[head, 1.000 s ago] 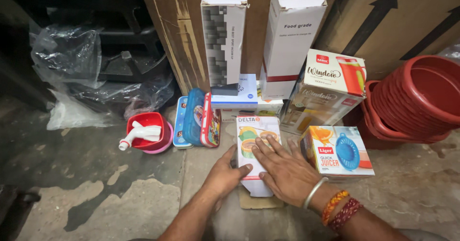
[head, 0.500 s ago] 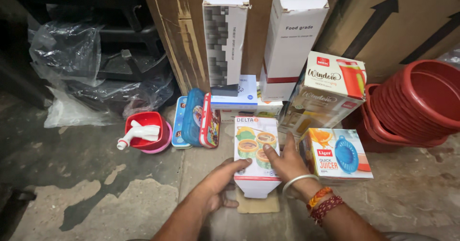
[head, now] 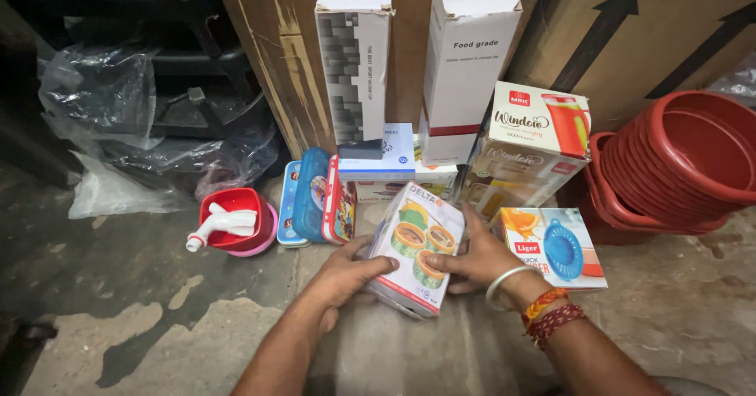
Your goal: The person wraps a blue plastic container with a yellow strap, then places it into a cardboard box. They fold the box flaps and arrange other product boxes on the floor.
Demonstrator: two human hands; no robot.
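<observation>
Cardboard box (head: 415,250) with pictures of round orange-rimmed containers is held tilted just above the concrete floor (head: 142,317), in front of the other cartons. It's clamped between both hands: the left hand (head: 346,274) is curled round its left edge, thumb on the printed face, while the right hand (head: 472,258) is pressed flat against the right side, wrist ringed with a metal bangle (head: 504,282) and threads. Glossy red plastic tubs (head: 677,164) are stacked to the right, well apart.
</observation>
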